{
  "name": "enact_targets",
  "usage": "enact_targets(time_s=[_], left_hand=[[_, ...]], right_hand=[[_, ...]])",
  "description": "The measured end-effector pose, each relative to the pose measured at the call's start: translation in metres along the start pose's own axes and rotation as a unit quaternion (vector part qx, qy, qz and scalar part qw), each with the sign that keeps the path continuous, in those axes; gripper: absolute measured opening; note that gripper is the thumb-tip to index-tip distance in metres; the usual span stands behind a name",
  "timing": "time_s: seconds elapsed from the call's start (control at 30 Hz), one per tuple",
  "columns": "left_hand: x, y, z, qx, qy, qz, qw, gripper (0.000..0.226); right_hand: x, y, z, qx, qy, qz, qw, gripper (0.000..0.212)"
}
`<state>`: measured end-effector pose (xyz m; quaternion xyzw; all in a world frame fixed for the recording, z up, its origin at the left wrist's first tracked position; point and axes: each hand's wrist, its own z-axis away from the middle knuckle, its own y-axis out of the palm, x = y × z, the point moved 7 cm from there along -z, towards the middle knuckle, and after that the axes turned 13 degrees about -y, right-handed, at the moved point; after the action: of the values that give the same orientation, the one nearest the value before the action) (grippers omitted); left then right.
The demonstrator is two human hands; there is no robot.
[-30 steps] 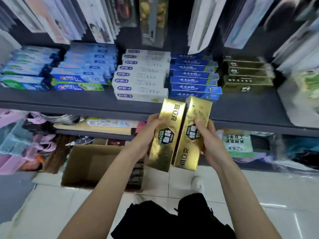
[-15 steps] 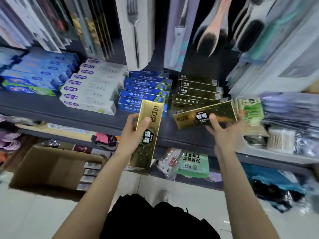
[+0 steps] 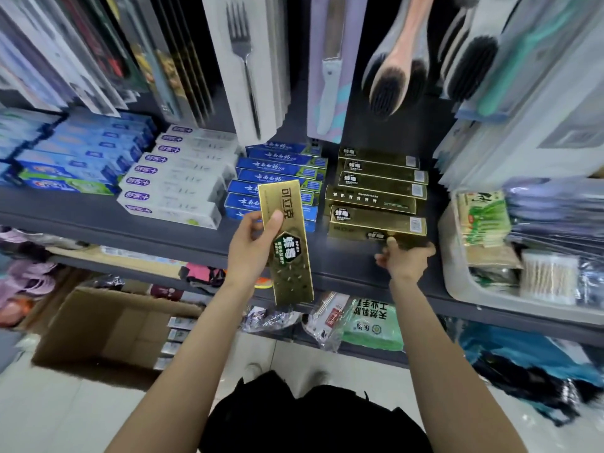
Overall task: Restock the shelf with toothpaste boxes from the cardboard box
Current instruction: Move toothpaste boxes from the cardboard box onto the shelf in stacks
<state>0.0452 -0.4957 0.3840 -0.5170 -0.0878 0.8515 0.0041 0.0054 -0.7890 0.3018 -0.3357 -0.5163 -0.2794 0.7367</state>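
My left hand (image 3: 253,248) grips a gold toothpaste box (image 3: 287,243) upright in front of the dark shelf (image 3: 98,217). My right hand (image 3: 403,258) holds the front edge of a second gold box (image 3: 376,223), which lies flat at the front of the stack of gold boxes (image 3: 379,181) on the shelf. The thumb presses on the box's front face and the fingers curl under its right end. On the floor at lower left stands the open cardboard box (image 3: 98,325), with several toothpaste boxes (image 3: 178,335) showing at its right side.
Blue boxes (image 3: 281,171), white boxes (image 3: 183,178) and light blue boxes (image 3: 78,155) fill the shelf to the left of the gold stack. A plastic bin (image 3: 483,289) of packets sits to the right. Cutlery and brushes (image 3: 389,73) hang above. Bagged goods (image 3: 369,322) lie on the lower shelf.
My right hand has turned its gold box sideways and set it down on the shelf at the front of the gold stack. My left hand still holds its box upright.
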Motion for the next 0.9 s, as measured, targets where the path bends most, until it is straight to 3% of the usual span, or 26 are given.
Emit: enact_targets(time_s=[0.13, 0.2, 0.3, 0.37, 0.47, 0.5, 0.57, 0.6, 0.63, 0.67, 0.7, 0.77, 0.8, 0.9], left_hand=[[0.002, 0.008, -0.006, 0.002, -0.015, -0.001, 1.000, 0.034], [0.002, 0.015, -0.009, 0.012, -0.026, 0.011, 1.000, 0.027], [0.000, 0.026, -0.013, 0.028, -0.026, 0.024, 0.999, 0.026], [-0.002, 0.036, -0.014, 0.038, -0.024, 0.026, 0.999, 0.033], [-0.005, 0.064, -0.005, 0.097, -0.007, 0.020, 0.995, 0.032], [-0.003, 0.077, 0.000, 0.135, -0.008, 0.035, 0.990, 0.029], [0.001, 0.097, 0.010, 0.199, -0.005, 0.046, 0.979, 0.018], [0.006, 0.101, 0.009, 0.201, 0.017, 0.008, 0.979, 0.019], [0.011, 0.099, 0.005, 0.165, 0.064, -0.097, 0.979, 0.025], [0.018, 0.093, -0.003, 0.093, 0.120, -0.249, 0.957, 0.034], [0.027, 0.087, -0.010, 0.017, 0.172, -0.402, 0.899, 0.044], [0.046, 0.079, -0.020, -0.047, 0.188, -0.565, 0.802, 0.055], [0.053, 0.076, -0.022, -0.049, 0.175, -0.593, 0.785, 0.058], [0.066, 0.074, -0.028, -0.039, 0.162, -0.613, 0.773, 0.063]], right_hand=[[0.002, 0.013, 0.020, 0.091, -0.009, -0.185, 0.979, 0.086], [0.008, 0.019, 0.029, 0.144, -0.041, -0.182, 0.972, 0.090], [0.024, 0.016, 0.032, 0.154, -0.045, -0.175, 0.971, 0.084], [0.047, 0.014, 0.043, 0.234, -0.095, -0.108, 0.962, 0.068], [0.074, 0.015, 0.079, 0.429, -0.215, 0.076, 0.874, 0.064], [0.079, 0.012, 0.082, 0.439, -0.270, 0.138, 0.846, 0.063], [0.089, 0.001, 0.070, 0.385, -0.346, 0.220, 0.827, 0.059], [0.090, -0.004, 0.062, 0.356, -0.371, 0.263, 0.816, 0.058], [0.092, -0.008, 0.056, 0.329, -0.406, 0.318, 0.791, 0.058], [0.090, -0.008, 0.052, 0.304, -0.444, 0.384, 0.750, 0.058], [0.088, -0.007, 0.049, 0.285, -0.473, 0.436, 0.711, 0.058], [0.079, 0.001, 0.042, 0.261, -0.496, 0.492, 0.666, 0.058], [0.075, 0.006, 0.039, 0.255, -0.501, 0.505, 0.655, 0.058], [0.066, 0.021, 0.028, 0.231, -0.528, 0.529, 0.623, 0.060]])
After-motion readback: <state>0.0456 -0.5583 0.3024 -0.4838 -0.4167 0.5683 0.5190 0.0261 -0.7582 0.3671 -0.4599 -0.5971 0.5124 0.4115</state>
